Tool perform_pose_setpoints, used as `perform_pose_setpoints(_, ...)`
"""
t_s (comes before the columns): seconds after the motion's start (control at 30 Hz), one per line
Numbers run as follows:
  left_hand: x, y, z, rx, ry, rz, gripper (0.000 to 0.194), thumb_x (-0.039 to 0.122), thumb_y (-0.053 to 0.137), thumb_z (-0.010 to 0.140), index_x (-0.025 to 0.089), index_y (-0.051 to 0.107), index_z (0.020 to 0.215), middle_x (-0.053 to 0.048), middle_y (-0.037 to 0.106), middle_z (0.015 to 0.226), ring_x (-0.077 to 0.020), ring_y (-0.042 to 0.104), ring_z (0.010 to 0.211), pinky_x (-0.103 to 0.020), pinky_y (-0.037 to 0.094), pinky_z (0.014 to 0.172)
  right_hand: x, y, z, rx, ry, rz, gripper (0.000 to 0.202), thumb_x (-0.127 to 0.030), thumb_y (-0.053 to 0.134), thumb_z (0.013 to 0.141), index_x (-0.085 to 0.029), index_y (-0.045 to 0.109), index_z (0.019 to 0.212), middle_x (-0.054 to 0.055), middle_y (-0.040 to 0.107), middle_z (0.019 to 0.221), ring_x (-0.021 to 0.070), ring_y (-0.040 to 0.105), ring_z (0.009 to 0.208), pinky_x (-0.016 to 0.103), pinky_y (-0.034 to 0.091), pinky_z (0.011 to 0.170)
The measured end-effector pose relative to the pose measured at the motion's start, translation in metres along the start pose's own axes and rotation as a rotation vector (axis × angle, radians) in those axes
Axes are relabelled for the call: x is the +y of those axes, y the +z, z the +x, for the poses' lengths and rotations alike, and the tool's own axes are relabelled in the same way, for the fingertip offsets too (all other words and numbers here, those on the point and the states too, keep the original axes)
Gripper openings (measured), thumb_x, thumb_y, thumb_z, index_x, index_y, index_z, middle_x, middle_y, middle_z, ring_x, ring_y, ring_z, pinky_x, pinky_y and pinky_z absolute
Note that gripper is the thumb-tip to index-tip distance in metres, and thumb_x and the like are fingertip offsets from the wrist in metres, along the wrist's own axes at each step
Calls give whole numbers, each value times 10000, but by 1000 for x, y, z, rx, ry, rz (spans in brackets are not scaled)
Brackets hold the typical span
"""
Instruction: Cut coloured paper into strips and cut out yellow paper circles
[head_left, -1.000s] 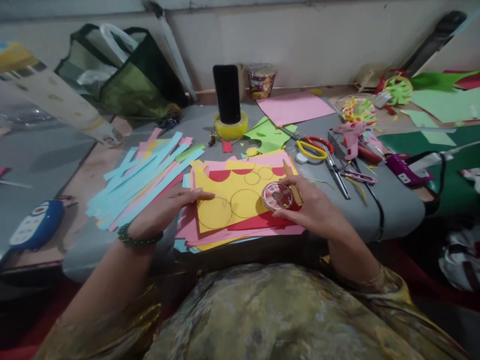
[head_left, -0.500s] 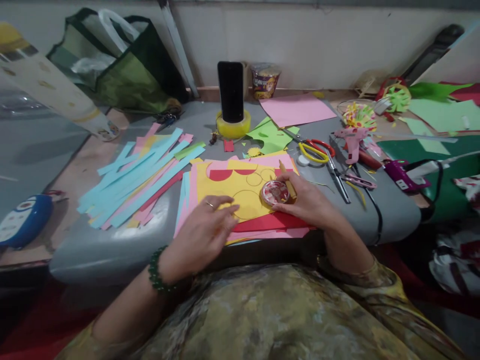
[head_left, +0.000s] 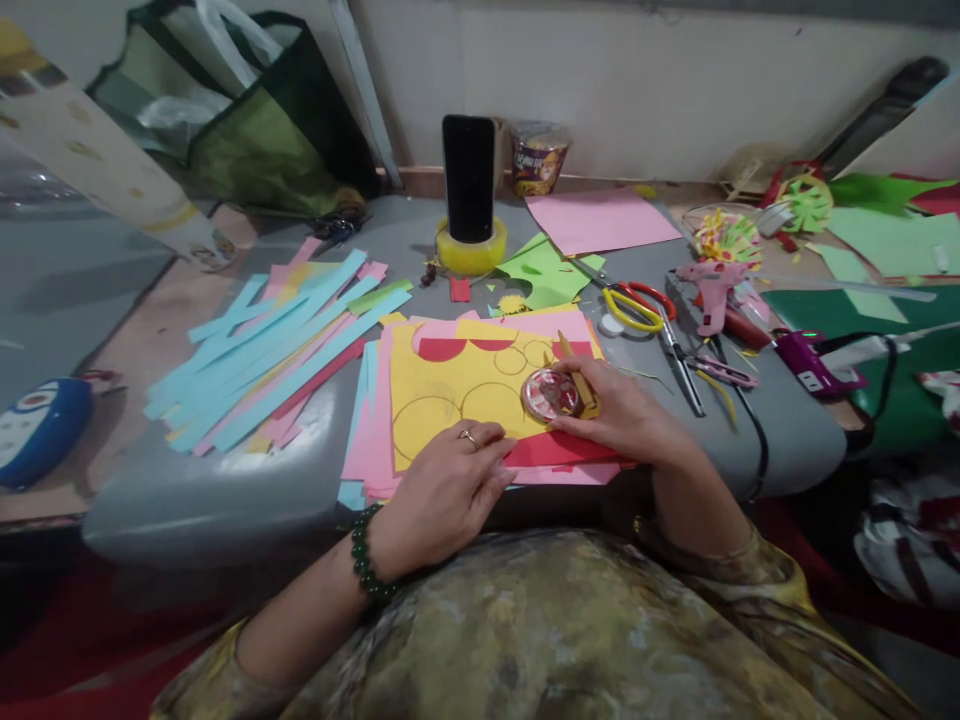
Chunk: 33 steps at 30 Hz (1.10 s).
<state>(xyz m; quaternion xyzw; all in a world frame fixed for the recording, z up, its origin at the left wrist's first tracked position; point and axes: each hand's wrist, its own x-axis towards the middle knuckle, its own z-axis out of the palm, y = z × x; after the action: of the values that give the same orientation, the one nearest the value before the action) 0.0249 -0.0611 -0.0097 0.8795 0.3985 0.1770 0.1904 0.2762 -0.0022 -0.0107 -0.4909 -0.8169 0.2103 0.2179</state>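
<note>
Yellow paper (head_left: 424,375) with several drawn circles lies on top of a stack of coloured sheets. My right hand (head_left: 611,405) grips a round red-and-white lid-like disc (head_left: 551,395) on the right part of that sheet. A pencil-like stick (head_left: 566,348) shows by the same hand, partly hidden by its fingers. My left hand (head_left: 454,480) rests at the lower edge of the yellow sheet, fingers together near the red paper (head_left: 559,450); nothing shows in it, though its palm side is hidden.
Blue and pink paper strips (head_left: 285,350) lie at left. A phone (head_left: 469,180) stands in a yellow tape roll (head_left: 471,248) behind the sheets. Scissors (head_left: 637,308), a cutter (head_left: 684,375) and a pink glue gun (head_left: 716,295) lie at right.
My left hand has moved right and down to the lower edge of the sheets, and its fingers have come together. My right hand still has the disc.
</note>
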Motion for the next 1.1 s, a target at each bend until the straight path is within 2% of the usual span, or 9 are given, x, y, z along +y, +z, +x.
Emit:
perform_pose_setpoints(0.37, 3, -3, 2, -8, -9, 0, 416, 295, 353, 1028, 127, 687, 1211, -156, 706, 1154, -258, 642, 1056, -413, 547, 950, -4, -4, 3, -21, 3, -23, 446, -330, 776, 763, -244, 600, 1164, 72, 711, 1063, 271, 679, 944, 410, 561, 808)
perform_pose_setpoints(0.6, 2, -3, 3, -17, -27, -28, 381, 287, 388, 1014, 168, 694, 1205, -129, 713, 1130, -249, 642, 1037, -419, 552, 944, -1, -3, 2, -20, 16, -33, 475, -335, 784, 756, -257, 603, 1189, 66, 715, 1051, 278, 679, 955, 421, 560, 811)
perform_pose_setpoints(0.8, 2, -4, 4, -28, -13, -9, 425, 323, 339, 1035, 145, 700, 1170, -137, 714, 1107, -252, 648, 1023, -408, 551, 923, 0, -6, 4, -79, 46, -21, 488, -311, 820, 732, -263, 611, 1171, 52, 718, 1106, 255, 678, 980, 393, 548, 837)
perform_pose_setpoints(0.97, 2, -6, 6, -56, -26, -14, 435, 341, 328, 1034, 178, 701, 1188, -122, 719, 1127, -261, 649, 1042, -416, 554, 914, -2, -16, 5, -183, -32, 25, 320, -298, 753, 810, -252, 648, 1108, 48, 732, 1079, 234, 679, 983, 379, 542, 871)
perform_pose_setpoints(1.1, 2, -6, 6, -48, -9, 11, 469, 350, 308, 1040, 145, 703, 1185, -148, 725, 1121, -277, 656, 1044, -424, 556, 921, -3, -21, 5, -214, -85, 58, 219, -254, 639, 894, -243, 644, 1112, 62, 727, 1115, 236, 665, 1034, 403, 532, 932)
